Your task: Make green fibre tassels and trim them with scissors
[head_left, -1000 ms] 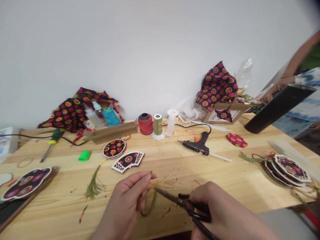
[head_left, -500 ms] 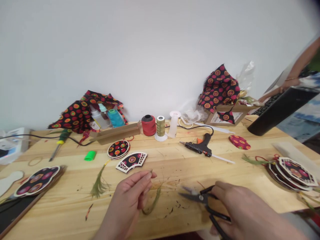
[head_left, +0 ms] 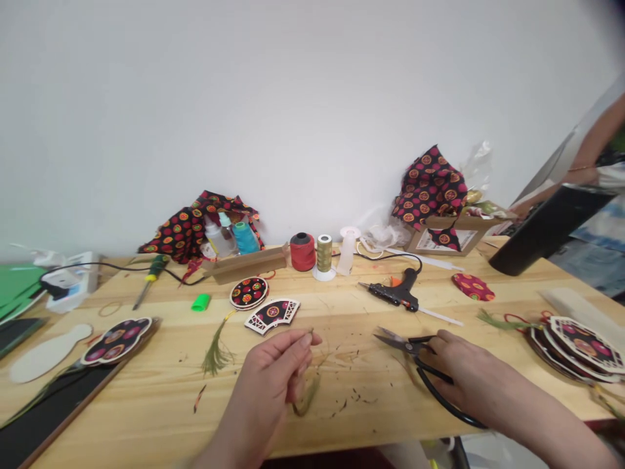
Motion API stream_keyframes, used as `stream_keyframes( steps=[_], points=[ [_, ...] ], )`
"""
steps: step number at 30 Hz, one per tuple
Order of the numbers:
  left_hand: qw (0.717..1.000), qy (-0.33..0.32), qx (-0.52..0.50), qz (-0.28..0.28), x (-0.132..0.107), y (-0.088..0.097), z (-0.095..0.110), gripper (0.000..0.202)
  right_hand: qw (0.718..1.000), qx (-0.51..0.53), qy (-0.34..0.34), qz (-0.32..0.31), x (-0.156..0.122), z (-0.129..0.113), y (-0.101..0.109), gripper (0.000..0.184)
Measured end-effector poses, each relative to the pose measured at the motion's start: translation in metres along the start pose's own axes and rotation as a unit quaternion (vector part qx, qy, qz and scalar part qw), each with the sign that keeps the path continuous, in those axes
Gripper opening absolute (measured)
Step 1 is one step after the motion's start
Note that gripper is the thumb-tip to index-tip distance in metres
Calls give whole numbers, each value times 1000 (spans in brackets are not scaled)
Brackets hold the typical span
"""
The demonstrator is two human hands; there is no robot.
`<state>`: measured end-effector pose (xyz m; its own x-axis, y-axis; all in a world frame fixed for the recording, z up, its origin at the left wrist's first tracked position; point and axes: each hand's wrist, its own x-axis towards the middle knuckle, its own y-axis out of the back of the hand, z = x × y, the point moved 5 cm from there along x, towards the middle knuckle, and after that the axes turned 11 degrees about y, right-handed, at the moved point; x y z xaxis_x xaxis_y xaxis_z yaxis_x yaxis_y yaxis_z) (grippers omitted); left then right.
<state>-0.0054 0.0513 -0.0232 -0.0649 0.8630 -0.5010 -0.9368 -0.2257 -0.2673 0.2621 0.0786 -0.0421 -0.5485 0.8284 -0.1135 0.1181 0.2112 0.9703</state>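
Note:
My left hand [head_left: 276, 374] pinches the end of a small bundle of olive-green threads [head_left: 308, 394], which hangs curved below the fingers. My right hand [head_left: 466, 374] grips black-handled scissors [head_left: 409, 347] by one handle loop, close to the tabletop. Their blades are slightly apart and point left; I cannot tell whether they rest on the wood. Beyond my left hand lies a fan-shaped ornament [head_left: 273, 315] with patterned cloth in a pale frame. Beside it is a round ornament [head_left: 249, 293] with a green tassel [head_left: 217, 352]. Dark scraps lie scattered between my hands.
A black glue gun [head_left: 394, 291] lies beyond the scissors. Red thread [head_left: 303, 253] and olive thread [head_left: 324, 254] spools stand near the wall. Framed ornaments [head_left: 581, 345] are stacked at right. A screwdriver [head_left: 149, 283] lies left. Another person's arm [head_left: 593, 146] shows behind a black roll [head_left: 549, 231].
My right hand has moved the scissors a little away from my left hand, toward the glue gun. The left hand keeps its pinch on the threads. The view has shifted left.

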Motion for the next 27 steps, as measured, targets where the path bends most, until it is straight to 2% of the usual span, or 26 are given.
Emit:
stream_keyframes(
  steps=[2,6,9,11,14,18,22,27],
  points=[
    [1000,-3,-8,0,-4,1,4,21,1000,2,-1,-11,0,-2,4,22],
    [999,-19,-31,-11,-13,5,16,19,998,2,-53,-27,-2,-5,14,24],
    [999,-29,-38,-19,-20,8,24,19,998,-34,-57,-3,2,-18,23,20],
    [998,-32,-42,-18,-22,9,26,19,998,-41,-25,45,9,-35,28,18],
    [999,-23,-44,-11,-23,10,21,18,993,20,40,106,22,-67,28,19],
    [999,-9,-50,-4,-21,9,13,19,985,79,101,112,41,-100,15,16],
    [999,-7,-46,-3,-21,7,13,20,980,85,146,109,57,-114,5,13],
    [999,-8,-54,5,-21,5,13,20,974,45,191,113,70,-122,2,14]
  ],
)
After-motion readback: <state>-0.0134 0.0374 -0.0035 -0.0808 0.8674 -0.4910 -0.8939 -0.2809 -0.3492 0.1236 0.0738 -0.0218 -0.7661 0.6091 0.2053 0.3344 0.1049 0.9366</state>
